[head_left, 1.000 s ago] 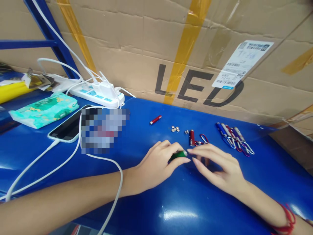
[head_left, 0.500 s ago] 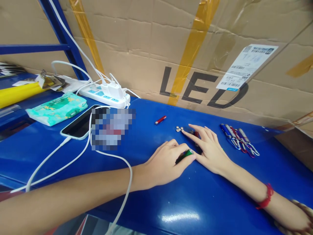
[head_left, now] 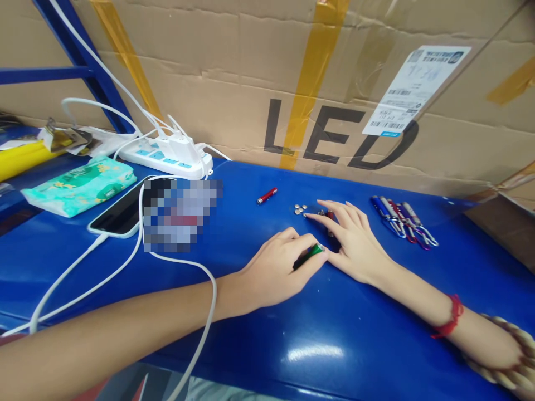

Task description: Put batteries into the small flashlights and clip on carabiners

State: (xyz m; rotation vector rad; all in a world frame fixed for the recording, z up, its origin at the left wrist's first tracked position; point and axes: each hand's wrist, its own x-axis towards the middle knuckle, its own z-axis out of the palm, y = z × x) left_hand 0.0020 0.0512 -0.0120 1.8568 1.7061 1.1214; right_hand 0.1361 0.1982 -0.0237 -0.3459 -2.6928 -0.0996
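My left hand (head_left: 278, 270) grips a small green flashlight tube (head_left: 310, 256) between thumb and fingers, its silver end toward my right hand. With fingers spread, my right hand (head_left: 355, 242) rests just above the blue table. Its index fingertip touches or nearly touches one of several silver button cells (head_left: 298, 210) lying in a little cluster. The right thumb tip is close to the end of the green tube; whether they touch I cannot tell. Partly hidden under my right fingers lies a dark red mini flashlight (head_left: 330, 217). Another red mini flashlight (head_left: 267, 196) lies alone behind my left hand.
Several mini flashlights with carabiner clips (head_left: 403, 223) lie at the right. A phone (head_left: 125, 211), a tissue pack (head_left: 79, 185) and a white power strip (head_left: 167, 156) occupy the left. A white cable (head_left: 213, 295) crosses over my left forearm. A cardboard box (head_left: 234, 72) stands behind.
The camera view has shifted slightly, so everything sits a little higher and further left. Both hands keep almost the same pose, and the green flashlight tube stays in my left hand.
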